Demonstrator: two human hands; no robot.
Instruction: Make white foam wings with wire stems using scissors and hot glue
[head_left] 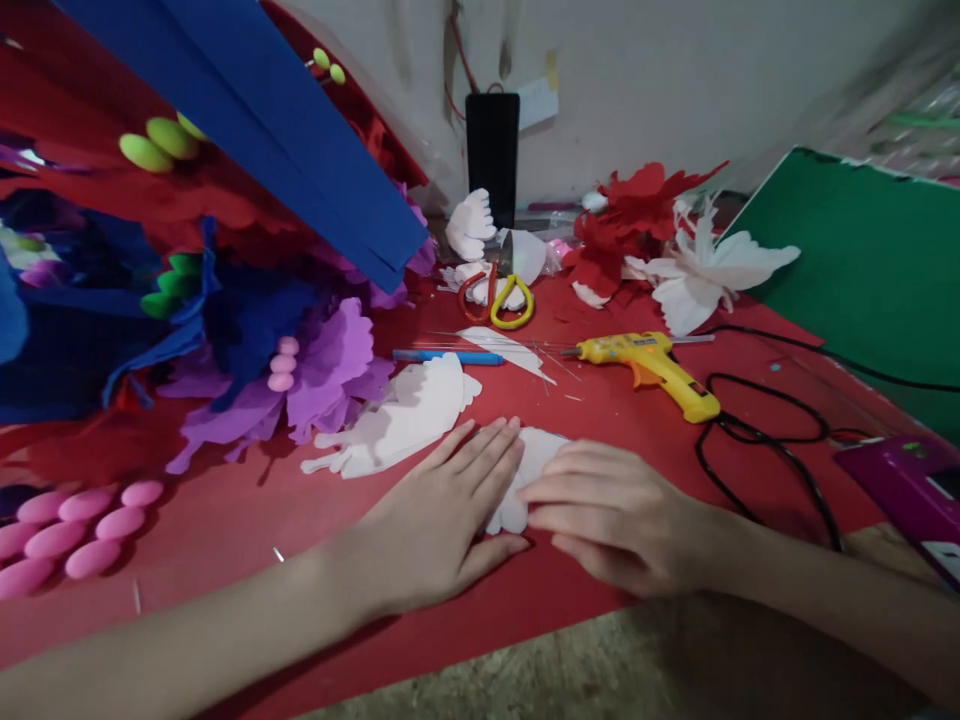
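A white scalloped petal cutout (536, 455) lies on the red table covering in front of me. My left hand (457, 510) rests flat across its left part, fingers stretched out and close together. From the other side my right hand (622, 510) holds the cutout's right part with curled fingers; its fingertips partly hide the edge. Just beyond my left hand is a stack of white petal cutouts (405, 420). Farther back lie a blue pen (448, 357), thin wires (487, 342) and a white scrap (510, 350).
Red-and-yellow-handled scissors (512, 302) sit toward the back, near a standing phone (493, 150). At right are a yellow glue gun (649, 370) with a black cord (780, 455), a magenta case (904, 490) and a green board (862, 260). Purple petals (330, 370) and pink ovals (94, 525) occupy the left.
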